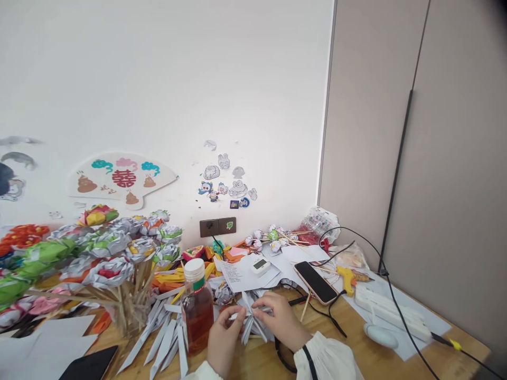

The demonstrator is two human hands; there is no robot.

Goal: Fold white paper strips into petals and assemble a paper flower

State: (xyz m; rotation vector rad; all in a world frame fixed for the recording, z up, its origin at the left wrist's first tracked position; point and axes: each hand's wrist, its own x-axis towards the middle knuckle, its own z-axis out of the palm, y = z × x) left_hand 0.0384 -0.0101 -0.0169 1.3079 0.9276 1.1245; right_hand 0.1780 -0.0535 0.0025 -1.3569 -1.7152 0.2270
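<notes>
Between my two hands is a white folded-paper flower (247, 320) with pointed petals fanned out, just above the wooden table (435, 345). My left hand (225, 333) pinches its left side with thumb and forefinger. On the other side, my right hand (280, 316) grips a petal near the top between thumb and fingers. A bottle of reddish-brown liquid (196, 311) with a white cap stands just left of my left hand. Folded white paper strips (160, 338) lie beyond the bottle to the left.
Paper flowers (114, 243) on sticks crowd the left side. Behind my hands sit a white digital timer (260, 267) and paper sheets. To the right are a phone (316, 282), a yellow glue gun (347, 279), a white power strip (392, 311), a white mouse (380, 335) and looping black cables.
</notes>
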